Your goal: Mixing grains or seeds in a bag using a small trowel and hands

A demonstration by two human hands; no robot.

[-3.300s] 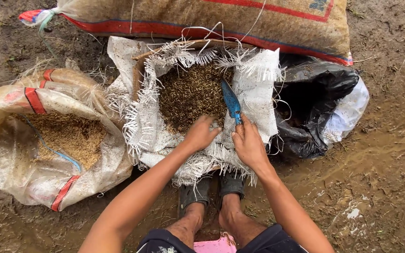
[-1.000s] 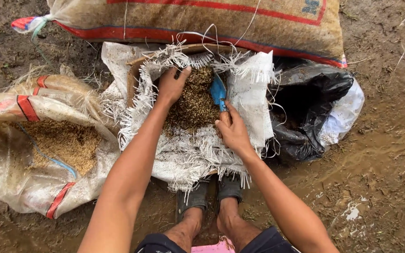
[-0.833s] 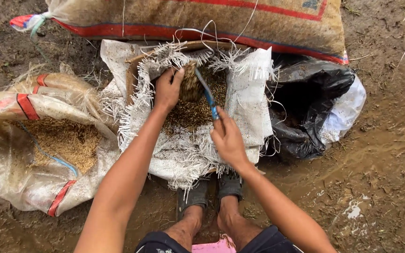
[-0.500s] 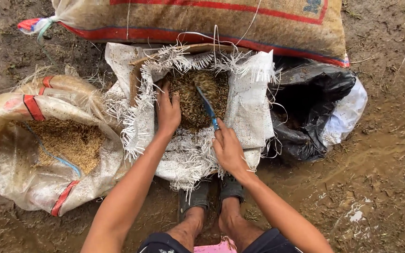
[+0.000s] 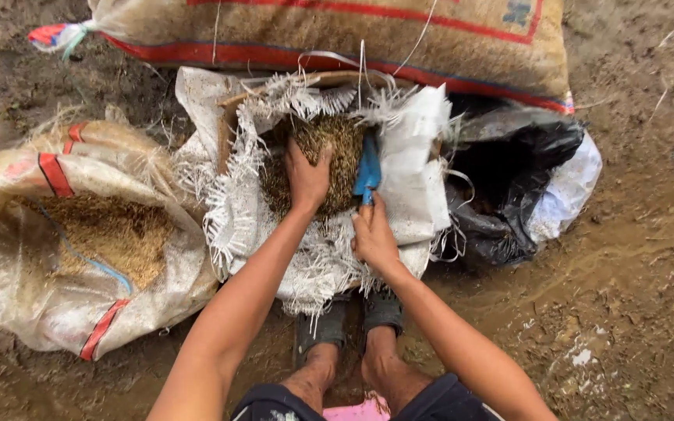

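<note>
Grain husk (image 5: 329, 148), brown and loose, fills the mouth of the frayed white woven sack (image 5: 407, 195) at centre, just far of our feet. Our left hand (image 5: 307, 178) lies palm down on the pile, fingers (image 5: 299, 157) spread wide and pressed into the husk, holding nothing that we can see. Our right hand (image 5: 374, 238) sits at the near right edge of the sack opening, fingers curled tight around the handle of a blue scoop (image 5: 369, 168); the blade stands upright against the sack's right wall, its tip in the husk. The two hands are close together but not touching.

Left of the centre sack, touching it, a second open sack (image 5: 9, 281), yellowish with red stripes, lies on its side with a lighter tan chaff (image 5: 111, 234) showing inside. On the right, a black plastic bag (image 5: 509, 179) with a white lining sits against the centre sack. At the far edge, a full tan sack (image 5: 384, 31) with red stripes lies across, tied at its left end. Everything rests on wet muddy ground (image 5: 633, 281). Our sandalled feet (image 5: 352, 320) stand at the near edge of the centre sack.
</note>
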